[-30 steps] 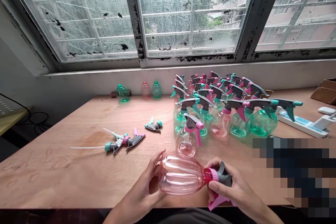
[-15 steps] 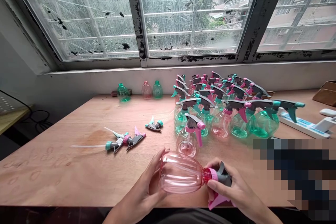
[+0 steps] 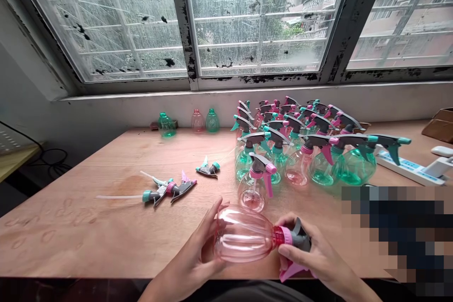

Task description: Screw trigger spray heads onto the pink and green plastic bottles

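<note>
Pink bottle point(image 3: 244, 236): lying sideways between my hands near the table's front edge; base left, neck right. Clear, ribbed walls.
Left hand point(image 3: 189, 252): fingers and thumb spread around the base of the pink bottle, cradling it.
Right hand point(image 3: 314, 257): fingers and thumb grasping the sprayer head at the neck of the pink bottle.
Sprayer head point(image 3: 301, 236): grey body, pink collar, pink trigger pointing toward me. Red threads show beside the collar.
Front spray bottle point(image 3: 252, 198): upright, just beyond the pink bottle; head fitted.
Spray bottle group point(image 3: 295, 172): pink and green, packed close, beyond and to the right of the pink bottle.
Loose sprayers point(image 3: 171, 190): three, on their sides, beyond and left of the pink bottle; two overlap.
Headless bottles point(image 3: 213, 121): two green, one pink, well beyond the pink bottle to its left, by the wall. Surface marks on the right-hand green one too small to read.
Power strip point(image 3: 403, 165): white, right of the pink bottle and beyond it. Blue top panel; any lettering too small to read.
</note>
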A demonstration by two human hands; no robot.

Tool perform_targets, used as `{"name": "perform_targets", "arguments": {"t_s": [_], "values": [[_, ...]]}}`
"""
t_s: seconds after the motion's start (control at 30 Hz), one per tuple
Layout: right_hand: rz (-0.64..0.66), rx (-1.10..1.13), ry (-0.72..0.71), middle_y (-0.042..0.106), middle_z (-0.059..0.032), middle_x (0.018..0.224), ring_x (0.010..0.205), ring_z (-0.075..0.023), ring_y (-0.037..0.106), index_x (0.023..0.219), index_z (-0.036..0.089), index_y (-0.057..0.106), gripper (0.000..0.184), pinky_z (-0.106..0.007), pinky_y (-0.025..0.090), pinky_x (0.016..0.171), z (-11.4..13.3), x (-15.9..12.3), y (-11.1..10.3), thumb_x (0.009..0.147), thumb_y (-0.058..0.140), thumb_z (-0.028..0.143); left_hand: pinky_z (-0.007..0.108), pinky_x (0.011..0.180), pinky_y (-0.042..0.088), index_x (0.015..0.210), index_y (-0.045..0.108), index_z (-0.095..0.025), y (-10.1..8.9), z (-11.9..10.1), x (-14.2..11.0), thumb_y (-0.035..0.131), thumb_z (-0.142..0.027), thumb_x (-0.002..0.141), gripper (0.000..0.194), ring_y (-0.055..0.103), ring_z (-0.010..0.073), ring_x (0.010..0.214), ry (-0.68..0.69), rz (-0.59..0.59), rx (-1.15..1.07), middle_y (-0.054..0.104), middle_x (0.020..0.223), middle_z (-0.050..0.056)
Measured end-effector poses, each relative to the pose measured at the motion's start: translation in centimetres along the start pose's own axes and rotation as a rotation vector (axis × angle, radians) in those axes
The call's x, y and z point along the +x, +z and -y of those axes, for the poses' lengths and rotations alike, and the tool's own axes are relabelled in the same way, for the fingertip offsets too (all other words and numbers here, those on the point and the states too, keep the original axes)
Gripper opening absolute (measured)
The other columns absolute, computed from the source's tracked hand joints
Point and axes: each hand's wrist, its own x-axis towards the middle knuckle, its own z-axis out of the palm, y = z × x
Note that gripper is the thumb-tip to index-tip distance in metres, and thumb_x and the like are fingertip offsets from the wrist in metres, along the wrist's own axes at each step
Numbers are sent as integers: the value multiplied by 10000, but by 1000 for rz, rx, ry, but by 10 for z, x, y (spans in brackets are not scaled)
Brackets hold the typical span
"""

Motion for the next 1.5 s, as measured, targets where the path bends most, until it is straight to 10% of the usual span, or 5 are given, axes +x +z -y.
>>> {"name": "perform_targets", "arguments": {"t_s": [0.23,0.53,1.1,1.3,1.5], "values": [[-47,-34,-16,698,10,821,707,-168,642,996,197,718,350,-265,519,680,3,-1,2,794,896,421,483,1330,163,1608,165,-587,2,-3,-3,934,-367,765,1161,145,309,1640,-35,-26,27,211,1771,-52],[-74,-31,-20,704,1,856,744,-177,641,974,197,747,355,-260,537,694,8,-1,4,752,922,411,494,1309,228,1624,123,-567,1,-3,0,691,-382,995,867,212,307,1623,2,4,45,140,1785,-17],[-88,-31,-4,728,-1,870,764,-186,669,981,208,738,349,-258,564,713,9,-1,5,775,901,439,495,1249,377,1620,175,-560,3,-3,0,732,-385,968,875,458,326,1504,-18,-12,-44,169,1776,19],[-68,-71,-11,725,-7,865,772,-190,664,974,202,737,349,-261,559,713,9,-1,4,781,894,447,489,1328,183,1634,204,-508,3,-6,1,834,-343,888,990,102,305,1647,-25,-18,-88,124,1789,-16],[-72,-64,20,725,-13,853,758,-204,670,962,197,731,374,-288,569,713,13,-1,4,765,891,471,480,1320,217,1648,165,-491,1,-2,2,670,-367,1010,823,158,309,1638,0,-9,-7,135,1788,12]]}}
